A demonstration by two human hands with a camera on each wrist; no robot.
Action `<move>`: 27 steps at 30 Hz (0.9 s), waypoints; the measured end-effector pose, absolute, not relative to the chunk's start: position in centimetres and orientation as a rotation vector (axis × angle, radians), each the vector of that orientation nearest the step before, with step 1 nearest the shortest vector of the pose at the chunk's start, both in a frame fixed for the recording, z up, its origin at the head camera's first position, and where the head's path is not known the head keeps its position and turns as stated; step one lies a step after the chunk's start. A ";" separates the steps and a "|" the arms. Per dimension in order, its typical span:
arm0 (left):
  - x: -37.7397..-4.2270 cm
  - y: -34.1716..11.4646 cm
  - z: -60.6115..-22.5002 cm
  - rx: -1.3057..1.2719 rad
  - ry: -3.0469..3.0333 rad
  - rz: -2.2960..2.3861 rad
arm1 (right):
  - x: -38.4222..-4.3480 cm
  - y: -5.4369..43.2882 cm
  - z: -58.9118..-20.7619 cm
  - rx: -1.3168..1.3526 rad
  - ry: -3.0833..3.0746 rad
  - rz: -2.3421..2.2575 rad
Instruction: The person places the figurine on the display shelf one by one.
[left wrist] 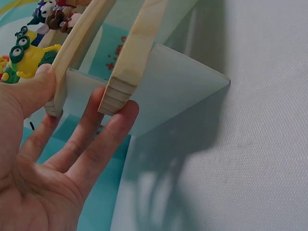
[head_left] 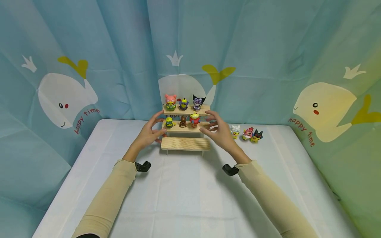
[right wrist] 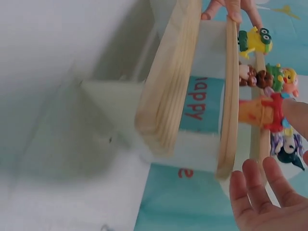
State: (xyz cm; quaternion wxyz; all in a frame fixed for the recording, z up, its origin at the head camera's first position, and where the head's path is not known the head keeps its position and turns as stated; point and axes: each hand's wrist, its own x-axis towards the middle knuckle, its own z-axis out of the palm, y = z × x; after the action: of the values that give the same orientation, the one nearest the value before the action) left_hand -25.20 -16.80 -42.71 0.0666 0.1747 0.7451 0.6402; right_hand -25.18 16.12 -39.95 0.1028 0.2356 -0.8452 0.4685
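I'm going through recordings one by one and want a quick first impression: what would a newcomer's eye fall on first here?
First, the three-step wooden stand near the centre of the head view, its top shelf and middle shelf each carrying three small colourful figures. Next, the left hand gripping the middle shelf's left end and the right hand at the right end, by a red figure. Behind, large whales on the blue curtain.

I see matt grained-wood shelf boards (head_left: 186,144), frosted plastic-looking supports (left wrist: 180,86), glossy plastic figurines (head_left: 194,120), woven tablecloth (left wrist: 264,144), smooth cloth curtain (head_left: 125,39)
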 end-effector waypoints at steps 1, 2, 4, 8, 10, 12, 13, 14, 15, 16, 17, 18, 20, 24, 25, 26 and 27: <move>-25.2 -16.8 -42.7 0.526 2.244 1.931 | -25.0 16.5 -39.9 0.702 -2.495 1.367; -25.3 -16.8 -42.7 0.527 2.243 1.931 | -24.8 16.9 -39.9 0.711 -2.494 1.350; -25.5 -16.8 -43.1 0.526 2.250 1.927 | -24.4 17.6 -39.8 0.719 -2.495 1.323; -25.6 -16.9 -43.3 0.529 2.245 1.931 | -23.8 19.3 -39.8 0.703 -2.512 1.272; -25.6 -16.9 -43.3 0.536 2.242 1.932 | -23.5 20.3 -39.9 0.683 -2.519 1.261; -25.3 -16.8 -42.8 0.535 2.232 1.931 | -23.0 21.3 -40.0 0.659 -2.522 1.245; -25.3 -16.7 -42.8 0.537 2.232 1.929 | -22.8 21.8 -40.1 0.646 -2.522 1.241; -25.2 -16.7 -42.7 0.539 2.234 1.925 | -22.6 22.3 -40.1 0.635 -2.523 1.232; -25.2 -16.7 -42.7 0.540 2.236 1.921 | -22.4 22.9 -40.2 0.625 -2.522 1.223; -25.3 -16.7 -42.7 0.542 2.238 1.918 | -22.3 23.4 -40.3 0.617 -2.524 1.205; -25.3 -16.7 -42.7 0.540 2.238 1.917 | -22.1 23.9 -40.3 0.604 -2.526 1.191; -25.3 -16.7 -42.8 0.545 2.240 1.915 | -21.9 24.4 -40.3 0.594 -2.527 1.173; -25.3 -16.7 -42.8 0.545 2.242 1.916 | -21.5 25.4 -40.3 0.581 -2.520 1.152; -25.4 -16.8 -42.8 0.551 2.240 1.920 | -21.0 27.2 -40.4 0.553 -2.500 1.127; -25.4 -16.8 -42.8 0.551 2.240 1.921 | -20.9 27.6 -40.4 0.543 -2.498 1.121; -25.4 -16.8 -42.8 0.548 2.238 1.923 | -20.8 28.0 -40.4 0.531 -2.499 1.120; -25.4 -16.9 -42.9 0.547 2.237 1.925 | -20.7 28.4 -40.4 0.519 -2.502 1.116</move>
State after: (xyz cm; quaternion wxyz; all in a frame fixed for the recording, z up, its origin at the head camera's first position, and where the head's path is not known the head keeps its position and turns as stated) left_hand -25.38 -16.86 -42.85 0.0702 0.1819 0.7434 0.6398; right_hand -20.66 28.40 -40.38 0.1755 0.1832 -0.8834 0.3941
